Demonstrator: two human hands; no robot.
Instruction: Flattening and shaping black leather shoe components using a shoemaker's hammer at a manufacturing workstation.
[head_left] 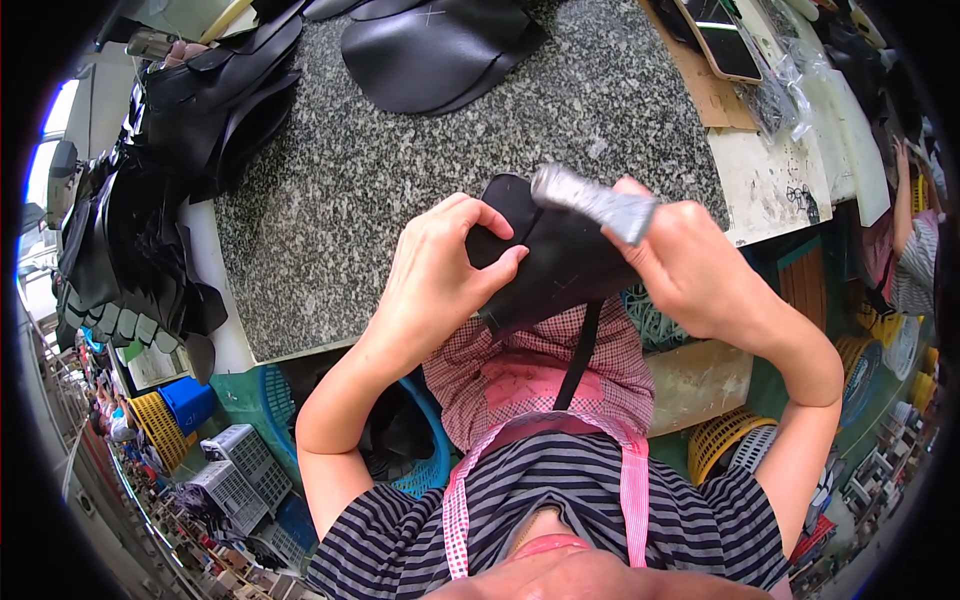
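At the front edge of the stone slab, a black leather piece [570,265] lies partly over my lap, with a seam or fold across it. My left hand [430,265] holds its left side, thumb and index fingertip pressed on the leather close to the fold; the other fingers are mostly hidden. Closed in a grip, my right hand [690,260] has a silver-grey hammer [595,200], its head slightly blurred and held over the leather's upper right part. Most of the hammer's handle is hidden by the hand.
Stacked black leather pieces [160,190] hang over the slab's left side; more leather pieces [430,50] lie at the far edge. A phone [720,40] rests at the far right beside clear plastic [785,95]. Blue basket [435,450] and yellow basket [715,440] stand below the speckled slab [340,250].
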